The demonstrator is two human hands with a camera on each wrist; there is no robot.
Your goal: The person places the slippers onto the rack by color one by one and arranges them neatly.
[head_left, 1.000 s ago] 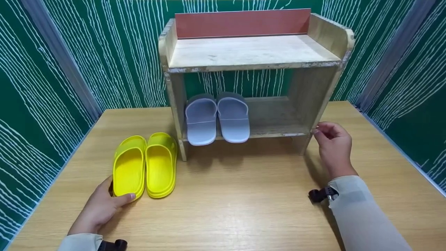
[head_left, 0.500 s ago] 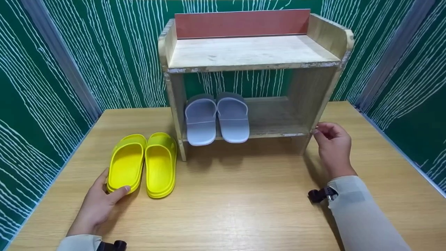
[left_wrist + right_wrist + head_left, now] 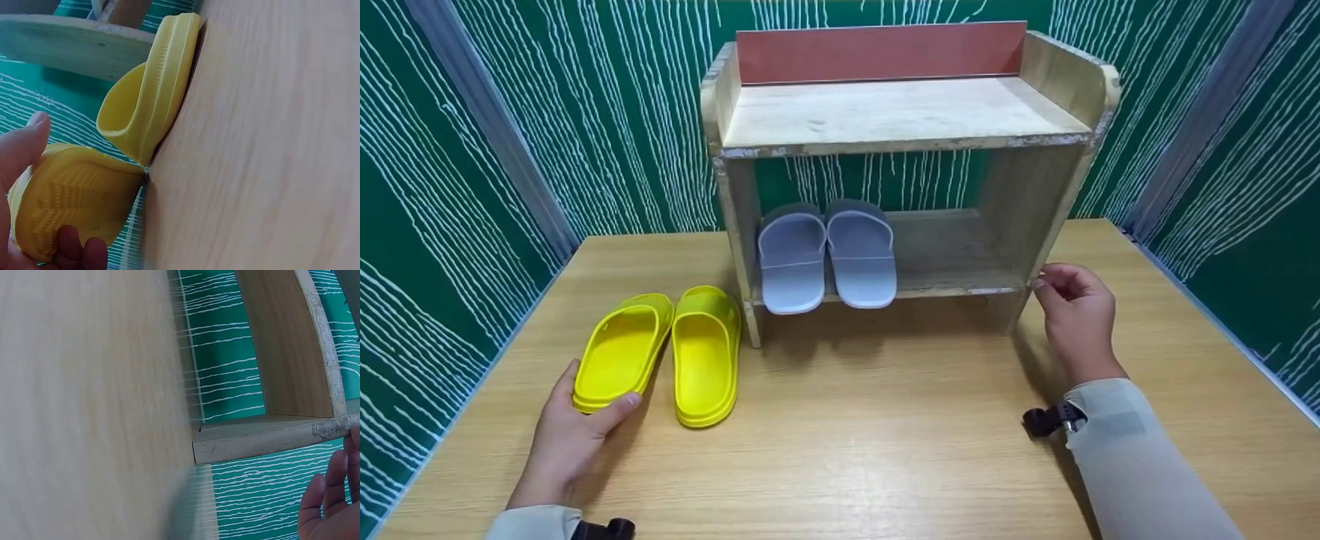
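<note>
In the head view, my left hand grips the heel end of the left yellow slipper, thumb at its edge. The left wrist view shows fingers under the sole of this slipper, its heel tipped up and its toe down by the table. The other yellow slipper lies flat beside it, toe toward the back. My right hand touches the front edge of the wooden shoe rack's right side panel with its fingertips. In the right wrist view, its other fingers hang loosely beside the panel.
A pair of grey-white slippers stands on the left of the rack's lower shelf. The rack's top shelf has a red back board. Green walls with white streaks enclose the wooden table.
My left hand has swung the heel of the left yellow slipper leftward and away from the other one, so a gap widens between their heels. My right hand stays at the rack.
</note>
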